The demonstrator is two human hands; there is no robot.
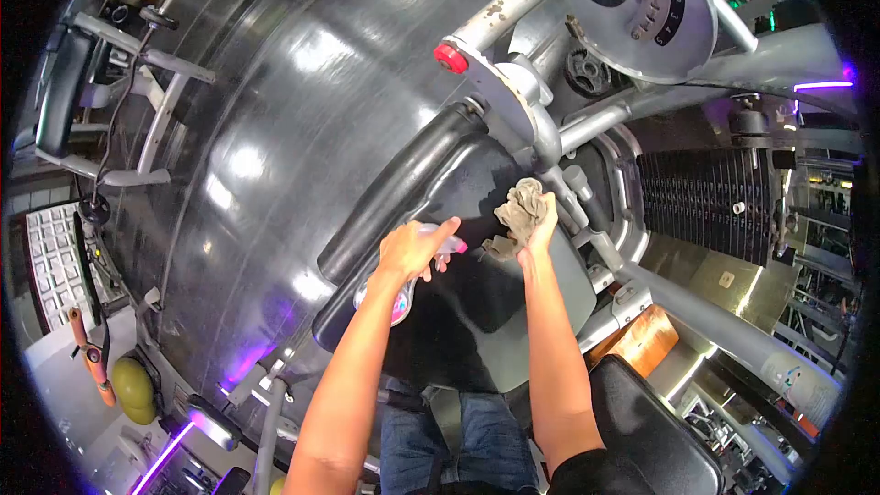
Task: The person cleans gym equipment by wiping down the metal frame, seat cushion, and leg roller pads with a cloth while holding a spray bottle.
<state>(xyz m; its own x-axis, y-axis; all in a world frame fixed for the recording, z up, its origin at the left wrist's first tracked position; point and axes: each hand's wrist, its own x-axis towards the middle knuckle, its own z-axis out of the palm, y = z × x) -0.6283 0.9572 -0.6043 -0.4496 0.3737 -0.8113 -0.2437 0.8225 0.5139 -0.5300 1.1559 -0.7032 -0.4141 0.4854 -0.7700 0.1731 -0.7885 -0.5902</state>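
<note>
My left hand [410,252] is wrapped round a clear spray bottle [401,304] with a pink nozzle tip, held over the left part of a black padded seat [477,312]. The nozzle points to the right. In my right hand [543,231] is a crumpled grey-beige cloth [523,211], bunched above the seat's right side, with a loose end hanging to the left. Part of the pad's surface looks darker and shiny, as if wet. A long black roller pad [394,197] lies along the seat's far left edge.
A grey machine arm with a red end cap [450,57] and a round numbered plate [642,14] rise beyond the seat. A weight stack [701,206] stands at right. Another black pad [642,431] is at lower right. Other gym equipment [147,82] stands at left.
</note>
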